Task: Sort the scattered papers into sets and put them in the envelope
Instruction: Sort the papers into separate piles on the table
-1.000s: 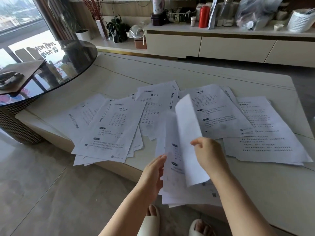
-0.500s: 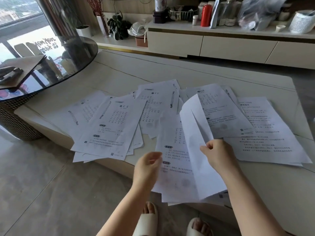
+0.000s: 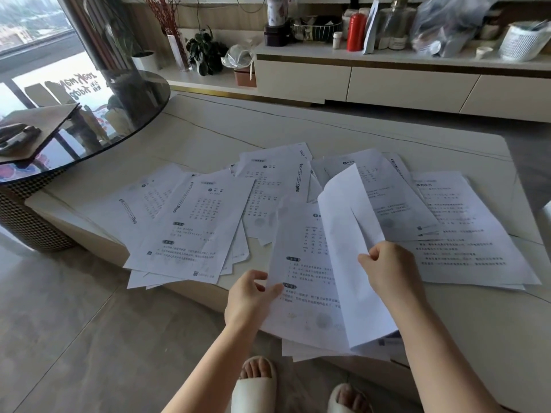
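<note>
Right hand pinching one lifted sheet, left hand holding one printed page

A pale marble worktop stands on a beige tiled floor. Left of it sits a round glass table by a bright window; behind it runs a long cream cabinet.

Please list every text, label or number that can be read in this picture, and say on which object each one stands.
White printed paper sheets on the beige marble table: headings and lines visible, too blurred to read.
Mirrored lettering on the window, seen by the round dark glass table: not legible.
Red cylindrical canister: no readable label.
</note>
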Available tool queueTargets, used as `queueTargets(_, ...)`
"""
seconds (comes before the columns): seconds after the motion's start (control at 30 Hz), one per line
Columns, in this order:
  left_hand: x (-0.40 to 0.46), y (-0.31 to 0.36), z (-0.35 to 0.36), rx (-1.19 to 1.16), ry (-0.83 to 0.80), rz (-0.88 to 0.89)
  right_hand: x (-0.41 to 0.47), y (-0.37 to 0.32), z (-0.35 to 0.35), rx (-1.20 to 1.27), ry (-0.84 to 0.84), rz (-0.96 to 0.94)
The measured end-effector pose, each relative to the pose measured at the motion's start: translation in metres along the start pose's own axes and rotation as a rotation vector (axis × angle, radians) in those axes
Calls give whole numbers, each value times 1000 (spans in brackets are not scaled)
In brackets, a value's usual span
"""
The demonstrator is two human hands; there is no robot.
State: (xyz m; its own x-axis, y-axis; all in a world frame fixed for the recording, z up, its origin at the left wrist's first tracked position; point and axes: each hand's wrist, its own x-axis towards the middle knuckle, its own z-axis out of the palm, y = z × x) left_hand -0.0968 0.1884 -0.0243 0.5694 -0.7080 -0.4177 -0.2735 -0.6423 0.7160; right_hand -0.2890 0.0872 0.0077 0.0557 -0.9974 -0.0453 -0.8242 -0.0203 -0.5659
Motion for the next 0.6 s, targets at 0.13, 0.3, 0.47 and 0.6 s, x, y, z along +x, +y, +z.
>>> queueTargets(0.13, 3, 4, -9, 13, 81, 86, -4, -9, 3, -3, 47, -90)
queueTargets(0.3, -1, 8, -51, 8, 236, 163, -12, -30, 20, -60, -3, -196)
queueTargets(0.47, -9, 12, -98, -61, 436, 240, -18, -41, 29, -81, -194, -248)
queueTargets(0.6, -18, 24, -101, -156, 414, 301, -21, -53, 23, 228, -392, -193)
